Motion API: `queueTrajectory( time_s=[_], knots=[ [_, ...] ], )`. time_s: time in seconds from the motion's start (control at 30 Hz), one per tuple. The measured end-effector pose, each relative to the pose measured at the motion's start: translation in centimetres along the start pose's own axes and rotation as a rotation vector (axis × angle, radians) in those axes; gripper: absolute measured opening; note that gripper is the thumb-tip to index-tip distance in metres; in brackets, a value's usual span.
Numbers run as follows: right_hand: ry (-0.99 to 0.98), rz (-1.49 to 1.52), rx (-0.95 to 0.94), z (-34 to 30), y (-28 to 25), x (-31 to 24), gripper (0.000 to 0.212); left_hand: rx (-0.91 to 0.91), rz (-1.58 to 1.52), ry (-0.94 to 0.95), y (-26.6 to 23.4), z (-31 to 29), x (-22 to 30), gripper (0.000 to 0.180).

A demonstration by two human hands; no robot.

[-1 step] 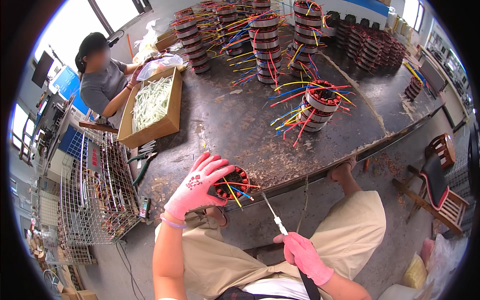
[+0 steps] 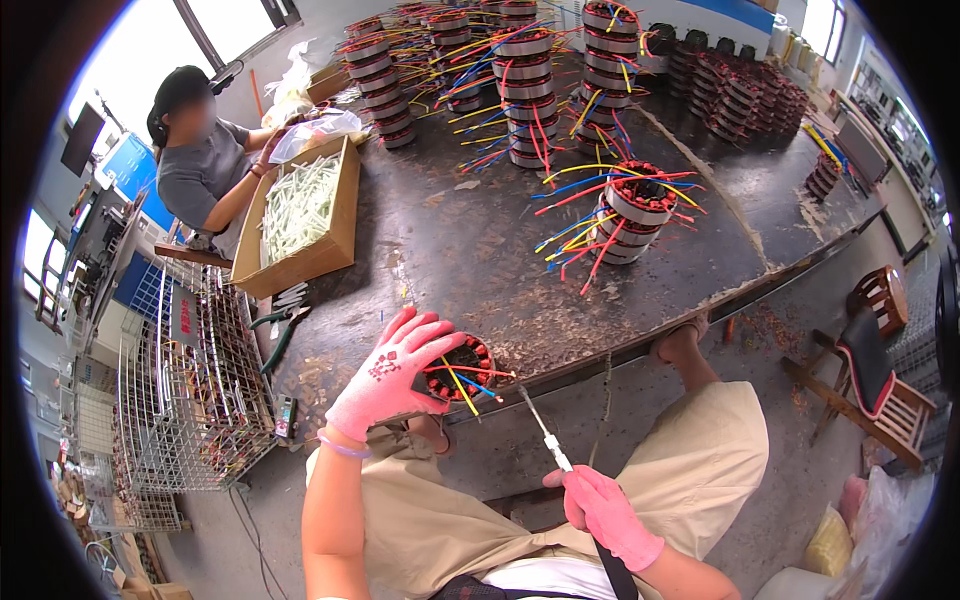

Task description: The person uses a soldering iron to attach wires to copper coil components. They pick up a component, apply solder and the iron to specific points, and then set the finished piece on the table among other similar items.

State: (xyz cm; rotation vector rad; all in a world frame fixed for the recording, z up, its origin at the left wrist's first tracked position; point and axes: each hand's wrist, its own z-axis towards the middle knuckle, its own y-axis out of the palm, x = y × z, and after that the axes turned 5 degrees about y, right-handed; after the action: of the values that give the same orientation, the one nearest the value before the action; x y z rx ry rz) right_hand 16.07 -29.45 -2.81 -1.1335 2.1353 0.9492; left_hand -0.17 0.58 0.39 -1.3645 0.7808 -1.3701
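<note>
My left hand (image 2: pixel 388 378), in a pink glove, is closed round one side of a ring-shaped motor stator (image 2: pixel 480 352) at the table's near edge. Red, yellow and blue wires stick out of the stator toward the right. My right hand (image 2: pixel 608 516), also gloved in pink, grips what looks like a soldering iron (image 2: pixel 538 415) with a thin grey shaft and a white collar. Its tip is close to the end of the red wire; whether they touch I cannot tell. The handle is mostly hidden in my palm.
A short stator stack (image 2: pixel 624 238) with splayed wires stands on the dark table (image 2: pixel 430 225), taller stacks (image 2: pixel 526 95) behind. At left are a box (image 2: pixel 335 240) of pale tubes, green-handled pliers (image 2: pixel 283 338), a wire cage (image 2: pixel 200 400) and a seated person (image 2: pixel 200 165).
</note>
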Motion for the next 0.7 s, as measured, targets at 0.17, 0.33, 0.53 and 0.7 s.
queueTrajectory(
  time_s=[0.17,0.33,0.53,0.7],
  knots=[
    [0.051,0.019,-0.028,0.3,-0.11,0.06,0.03,0.012,0.005,-0.006,0.05,0.1,0.03,0.093],
    [0.017,0.025,-0.028,0.36,-0.16,0.32,0.031,0.01,-0.016,-0.012,0.16,0.17,0.08,0.095],
    [0.015,0.018,-0.03,0.36,-0.33,0.59,0.03,-0.006,-0.018,-0.008,0.1,0.29,-0.11,0.096],
    [-0.011,-0.048,-0.007,0.64,-0.09,0.47,0.029,-0.01,-0.025,-0.01,0.31,0.06,-0.46,0.096]
  ],
)
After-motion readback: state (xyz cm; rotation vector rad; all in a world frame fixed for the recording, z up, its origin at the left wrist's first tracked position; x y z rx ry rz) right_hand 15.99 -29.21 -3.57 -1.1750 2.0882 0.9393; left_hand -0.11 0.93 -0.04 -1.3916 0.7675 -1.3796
